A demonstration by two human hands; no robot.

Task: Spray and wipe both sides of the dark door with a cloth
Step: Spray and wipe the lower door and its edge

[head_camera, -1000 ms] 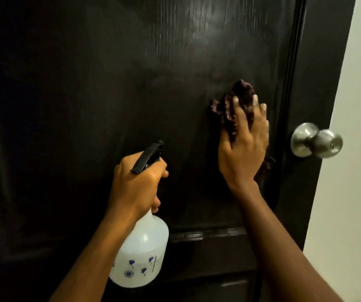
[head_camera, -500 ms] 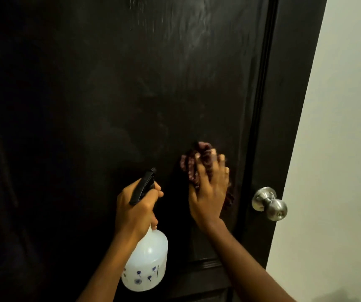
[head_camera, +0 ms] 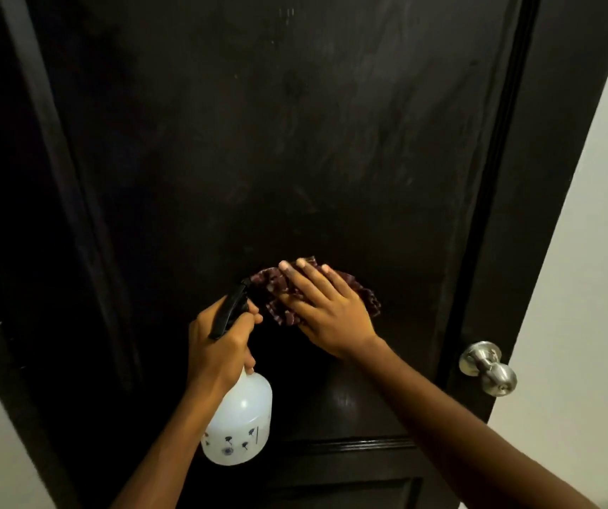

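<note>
Head view, looking forward and down: my right hand lay flat on the cloth, fingers straight and close together, pressing it against the dark door. The cloth was a bunched, dark reddish patterned rag. It stuck out from under my palm on both sides, more of it on the left past my fingertips, and a smaller fold on the right by the heel of my hand. It sat low on the door's large upper panel, about midway between the left and right edges and above the horizontal moulding that closes the panel.

My left hand was just beside the cloth, down and to the left, with its fingers curled round the neck of the spray bottle. The black trigger head rose above my knuckles, its tip almost touching the cloth's left edge. The bottle's translucent white body, printed with small dark flowers, hung below my fist in front of the door.

A round metal knob stood at the door's right edge, lower than the cloth and well apart from my right hand. A pale wall lay beyond that edge.
</note>
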